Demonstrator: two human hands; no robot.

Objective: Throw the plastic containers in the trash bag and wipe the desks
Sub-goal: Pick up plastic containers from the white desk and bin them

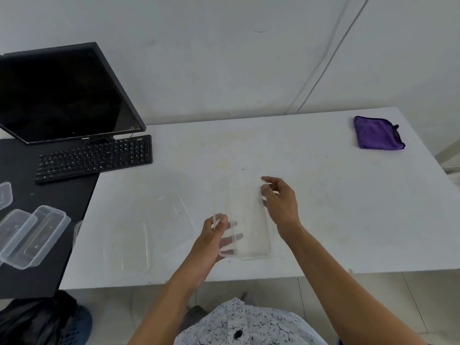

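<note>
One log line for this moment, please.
left hand grips clear rectangular plastic container | right hand pinches its rim | purple folded cloth on white desk

Left hand [214, 237] and right hand [280, 202] gripping clear container [249, 227] over white desk [323, 207], purple cloth [377, 133] at two o'clock, monitor [64, 93] at ten o'clock

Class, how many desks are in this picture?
2: a black desk on the left under the monitor and keyboard, and a white desk beside it, holding the purple cloth.
</note>
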